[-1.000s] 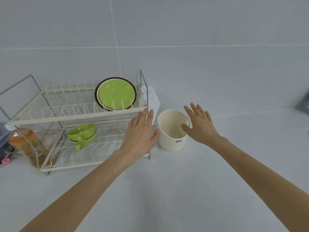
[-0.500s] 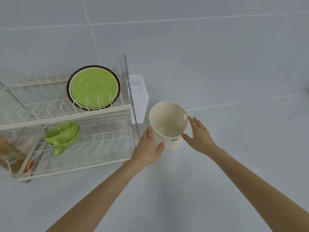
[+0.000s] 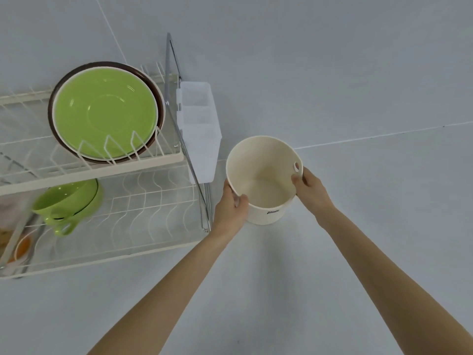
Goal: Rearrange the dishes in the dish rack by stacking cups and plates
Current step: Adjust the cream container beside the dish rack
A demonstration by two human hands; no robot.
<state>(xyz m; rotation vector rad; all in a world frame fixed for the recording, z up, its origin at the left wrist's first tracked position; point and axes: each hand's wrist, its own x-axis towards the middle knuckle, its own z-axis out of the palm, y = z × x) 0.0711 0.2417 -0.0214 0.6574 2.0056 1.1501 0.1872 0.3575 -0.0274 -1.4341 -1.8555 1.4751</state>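
A two-tier white wire dish rack point(image 3: 133, 172) stands at the left. On its upper tier a green plate point(image 3: 105, 114) leans in front of a brown-rimmed plate point(image 3: 160, 98). Green cups point(image 3: 67, 203) sit stacked on the lower tier at its left. Right of the rack an empty cream bucket point(image 3: 266, 201) stands on the counter. My left hand point(image 3: 231, 210) grips its left rim and my right hand point(image 3: 309, 189) grips its right rim, thumbs inside.
A translucent white cutlery holder point(image 3: 201, 129) hangs on the rack's right end, close to the bucket. An orange bottle point(image 3: 12, 242) lies behind the rack's left end. The pale counter point(image 3: 281, 278) meets a tiled wall behind.
Both hands came down from hovering and closed on the bucket's rim, one on each side. The view has moved closer and swung to the right.
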